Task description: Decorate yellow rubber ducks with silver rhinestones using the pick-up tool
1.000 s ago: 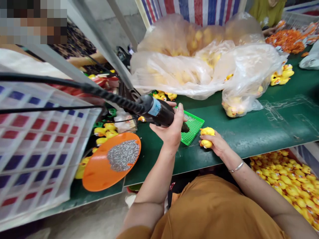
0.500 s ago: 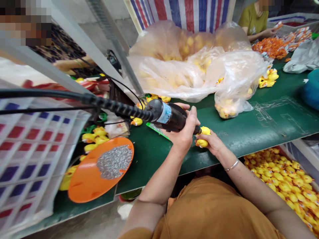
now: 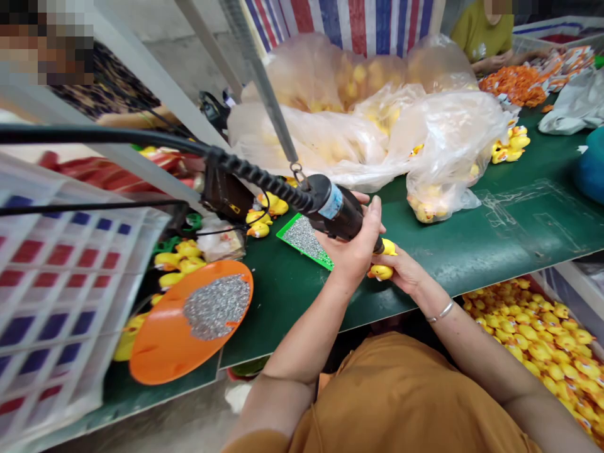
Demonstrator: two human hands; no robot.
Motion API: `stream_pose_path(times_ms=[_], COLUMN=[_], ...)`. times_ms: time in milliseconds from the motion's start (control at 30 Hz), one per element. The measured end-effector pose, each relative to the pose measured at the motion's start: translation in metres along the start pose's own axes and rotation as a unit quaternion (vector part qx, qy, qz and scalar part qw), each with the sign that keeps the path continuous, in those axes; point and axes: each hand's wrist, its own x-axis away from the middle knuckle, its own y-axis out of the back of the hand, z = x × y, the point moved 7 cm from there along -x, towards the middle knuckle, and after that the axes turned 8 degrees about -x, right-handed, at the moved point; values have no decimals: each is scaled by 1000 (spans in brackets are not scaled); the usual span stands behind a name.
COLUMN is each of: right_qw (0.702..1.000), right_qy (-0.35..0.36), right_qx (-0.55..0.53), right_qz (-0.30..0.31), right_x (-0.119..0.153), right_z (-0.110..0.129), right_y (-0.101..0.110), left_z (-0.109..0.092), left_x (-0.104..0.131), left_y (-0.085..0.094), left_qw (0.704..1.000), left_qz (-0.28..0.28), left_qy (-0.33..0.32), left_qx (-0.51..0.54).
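A black electric screwdriver with a pale blue band near its rear and a ribbed black cable trailing off to the left is held slanting down to the right above the green table, its tip pressed against a small yellow toy duck. The duck has an orange beak and sits at the table's near edge, partly hidden by the fingers wrapped around it.

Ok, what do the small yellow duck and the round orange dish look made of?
The small yellow duck in the right hand looks like glossy soft plastic or vinyl, judging by its sheen. The round orange dish looks like smooth moulded plastic with an even, slightly shiny colour; it holds grey metallic-looking bits.
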Motion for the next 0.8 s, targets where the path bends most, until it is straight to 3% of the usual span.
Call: stream_pose_path(times_ms=[367,600,800], right_qw=[1000,1000,1000], right_qy=[-3,-14,-9], right_qx=[-16,-10,-19], right_qz=[13,15,6], right_x=[6,8,-5], right_z=[-2,-2,-5], right_y=[-8,-7,-3], left_z=[9,14,13], left_x=[2,2,0], left_y=[4,5,1], left_qw=[1000,993,999], left_qz=[7,100,49], left_qy=[16,43,15], left_qx=[1,52,11])
